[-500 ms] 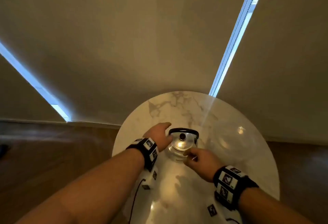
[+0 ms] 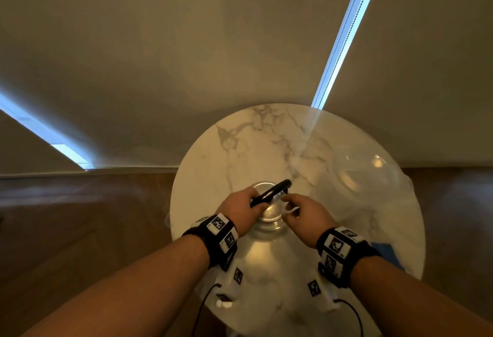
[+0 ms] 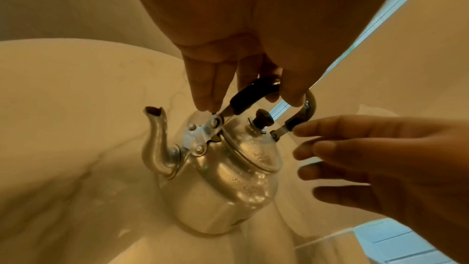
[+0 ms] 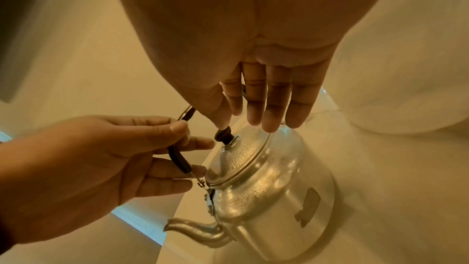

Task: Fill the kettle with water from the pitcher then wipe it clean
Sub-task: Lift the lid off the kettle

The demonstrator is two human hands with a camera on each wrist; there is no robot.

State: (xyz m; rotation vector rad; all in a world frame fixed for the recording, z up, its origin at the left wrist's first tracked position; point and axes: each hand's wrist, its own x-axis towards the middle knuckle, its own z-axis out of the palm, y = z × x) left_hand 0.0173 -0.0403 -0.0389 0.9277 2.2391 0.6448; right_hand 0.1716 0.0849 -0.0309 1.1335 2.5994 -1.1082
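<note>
A shiny metal kettle (image 2: 268, 219) stands with its lid on, on the round marble table (image 2: 240, 144); its spout (image 3: 154, 144) points away from my right hand. My left hand (image 2: 250, 202) curls its fingers round the black handle (image 2: 270, 192), which is swung over to the left. My right hand (image 2: 290, 203) hovers by the lid with straight fingers, and its thumb tip touches the dark lid knob (image 4: 223, 134). A clear glass pitcher (image 2: 365, 174) stands at the back right of the table, apart from both hands.
A blue cloth (image 2: 386, 254) lies at the table's right edge, behind my right wrist. Wooden floor surrounds the table, and drawn blinds with bright gaps fill the back.
My left hand went from the kettle's side to gripping the handle and swung it over to the left. The right hand shifted slightly right, beside the lid.
</note>
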